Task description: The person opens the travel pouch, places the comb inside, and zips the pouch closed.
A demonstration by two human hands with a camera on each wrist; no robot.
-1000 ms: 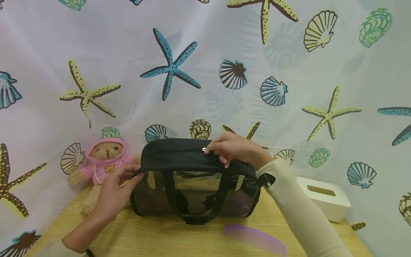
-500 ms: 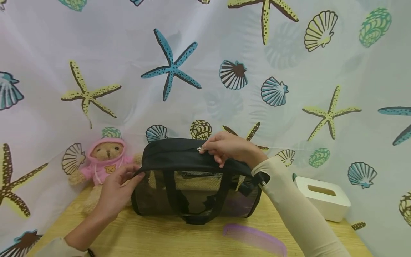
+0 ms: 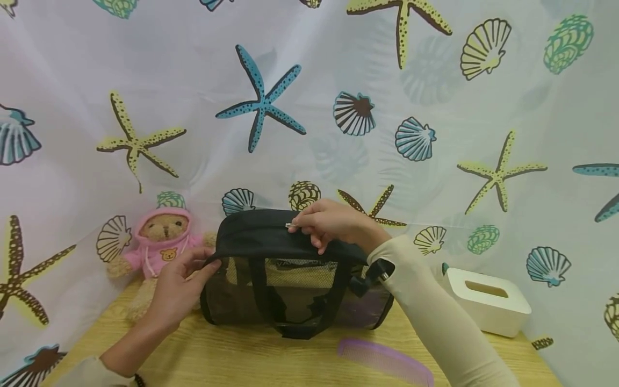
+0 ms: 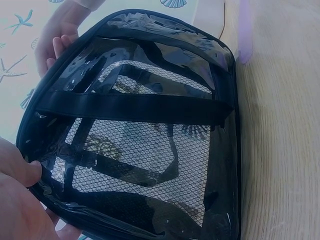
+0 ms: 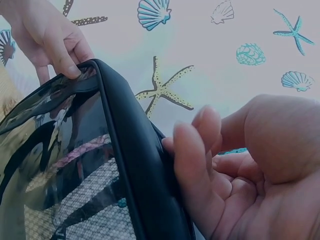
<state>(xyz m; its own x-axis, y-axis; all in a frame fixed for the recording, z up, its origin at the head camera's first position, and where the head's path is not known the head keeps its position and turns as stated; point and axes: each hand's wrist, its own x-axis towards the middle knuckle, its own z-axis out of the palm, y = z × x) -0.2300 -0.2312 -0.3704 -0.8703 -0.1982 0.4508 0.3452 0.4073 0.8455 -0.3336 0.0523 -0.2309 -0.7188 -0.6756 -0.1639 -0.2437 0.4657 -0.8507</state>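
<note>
A black toiletry bag with clear plastic and mesh panels stands on the wooden table, its dark strap handle hanging down the front. My left hand pinches the bag's top left corner between thumb and fingers. On top of the bag, my right hand pinches a small silvery zipper pull, left of the bag's middle. In the right wrist view the right hand lies along the black top band, its fingers hiding the pull. Through the clear end panel, mesh and black straps show in the left wrist view.
A teddy bear in a pink hoodie sits behind my left hand. A purple comb lies on the table in front of the bag. To the right stands a white tissue box. A shell-and-starfish curtain hangs close behind.
My right hand has moved left along the bag's top with the zipper pull. The left hand keeps its hold on the corner.
</note>
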